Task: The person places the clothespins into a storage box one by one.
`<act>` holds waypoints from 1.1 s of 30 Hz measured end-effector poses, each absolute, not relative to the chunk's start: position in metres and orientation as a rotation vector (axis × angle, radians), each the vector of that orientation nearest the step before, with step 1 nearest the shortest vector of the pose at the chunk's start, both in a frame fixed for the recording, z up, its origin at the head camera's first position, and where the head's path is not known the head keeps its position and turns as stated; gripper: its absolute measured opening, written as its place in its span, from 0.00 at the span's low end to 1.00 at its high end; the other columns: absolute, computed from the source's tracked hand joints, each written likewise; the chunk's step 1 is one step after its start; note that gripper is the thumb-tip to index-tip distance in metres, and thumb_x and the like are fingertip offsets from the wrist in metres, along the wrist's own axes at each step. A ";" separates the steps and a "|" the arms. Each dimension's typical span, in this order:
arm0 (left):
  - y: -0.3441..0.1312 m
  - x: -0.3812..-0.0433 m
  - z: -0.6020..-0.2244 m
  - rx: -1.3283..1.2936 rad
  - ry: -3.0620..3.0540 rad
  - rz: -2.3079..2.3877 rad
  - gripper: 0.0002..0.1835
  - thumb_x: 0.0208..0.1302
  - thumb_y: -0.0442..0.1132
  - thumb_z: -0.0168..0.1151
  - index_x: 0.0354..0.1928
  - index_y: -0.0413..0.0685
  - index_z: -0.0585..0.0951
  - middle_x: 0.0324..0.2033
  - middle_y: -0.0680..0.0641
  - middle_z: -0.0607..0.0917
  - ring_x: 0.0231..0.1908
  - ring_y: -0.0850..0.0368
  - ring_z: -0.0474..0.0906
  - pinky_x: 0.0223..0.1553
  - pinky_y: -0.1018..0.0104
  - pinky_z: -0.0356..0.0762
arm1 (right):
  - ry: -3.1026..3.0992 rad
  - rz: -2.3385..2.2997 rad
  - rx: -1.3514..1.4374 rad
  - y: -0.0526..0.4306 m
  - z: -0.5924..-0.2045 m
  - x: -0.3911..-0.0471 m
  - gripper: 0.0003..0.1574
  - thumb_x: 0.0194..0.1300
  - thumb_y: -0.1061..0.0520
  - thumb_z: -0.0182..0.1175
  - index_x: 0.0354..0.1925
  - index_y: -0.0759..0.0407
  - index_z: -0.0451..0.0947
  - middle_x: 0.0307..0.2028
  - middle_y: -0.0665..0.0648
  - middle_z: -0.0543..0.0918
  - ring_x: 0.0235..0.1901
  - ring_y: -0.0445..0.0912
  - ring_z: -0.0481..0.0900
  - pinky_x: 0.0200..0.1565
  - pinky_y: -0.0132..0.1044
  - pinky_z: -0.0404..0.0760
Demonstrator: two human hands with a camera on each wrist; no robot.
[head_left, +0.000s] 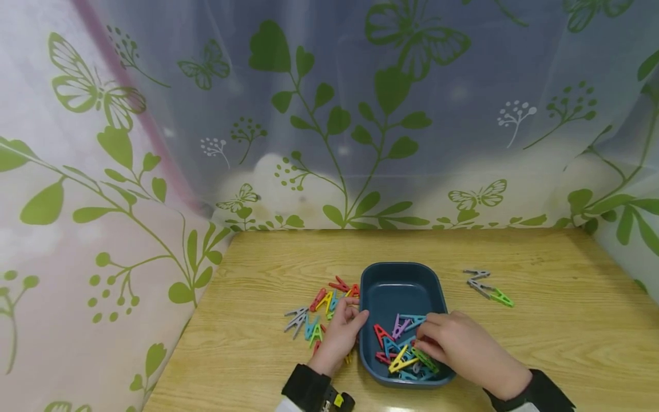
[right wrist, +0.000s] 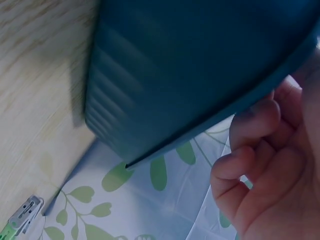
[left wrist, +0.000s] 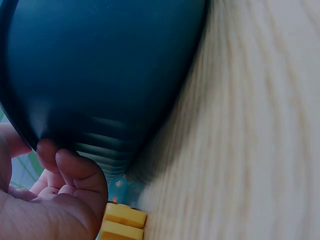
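Observation:
A dark blue rectangular bin (head_left: pixel 403 272) stands on the wooden table with a heap of coloured plastic clothespins (head_left: pixel 403 361) at its near end. At its left rim my left hand (head_left: pixel 340 332) grips the bin, thumb over the edge and curled fingertips (left wrist: pixel 75 165) against the outer wall. Over the right rim reaches my right hand (head_left: pixel 455 343), its thumb and index finger pinched together at a red clothespin (head_left: pixel 414 343), mostly hidden by the fingers. A green clothespin (head_left: pixel 425 361) lies just below them. In the right wrist view, the bin wall (right wrist: pixel 165 75) hides those fingertips.
Loose clothespins (head_left: pixel 315 330) in several colours lie left of the bin, partly behind my left hand. To the right are two grey clothespins (head_left: pixel 479 286) and a green one (head_left: pixel 501 297). A curtain (head_left: pixel 329 143) with leaves and butterflies hangs behind the table (head_left: pixel 556 320).

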State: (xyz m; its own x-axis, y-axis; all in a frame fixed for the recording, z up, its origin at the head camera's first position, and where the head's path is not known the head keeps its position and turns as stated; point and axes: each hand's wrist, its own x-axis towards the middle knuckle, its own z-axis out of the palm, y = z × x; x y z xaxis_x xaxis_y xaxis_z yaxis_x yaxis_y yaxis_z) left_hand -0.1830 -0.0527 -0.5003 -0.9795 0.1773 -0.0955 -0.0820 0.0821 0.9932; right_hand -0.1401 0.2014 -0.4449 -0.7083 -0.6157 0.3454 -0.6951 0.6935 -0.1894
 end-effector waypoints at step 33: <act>-0.054 -0.183 -0.501 0.096 2.137 2.025 0.19 0.78 0.40 0.57 0.63 0.41 0.67 0.31 0.51 0.74 0.28 0.57 0.71 0.32 0.66 0.70 | -2.975 0.283 0.483 0.312 -0.445 -0.258 0.08 0.69 0.57 0.67 0.39 0.63 0.84 0.24 0.50 0.79 0.21 0.41 0.69 0.25 0.37 0.70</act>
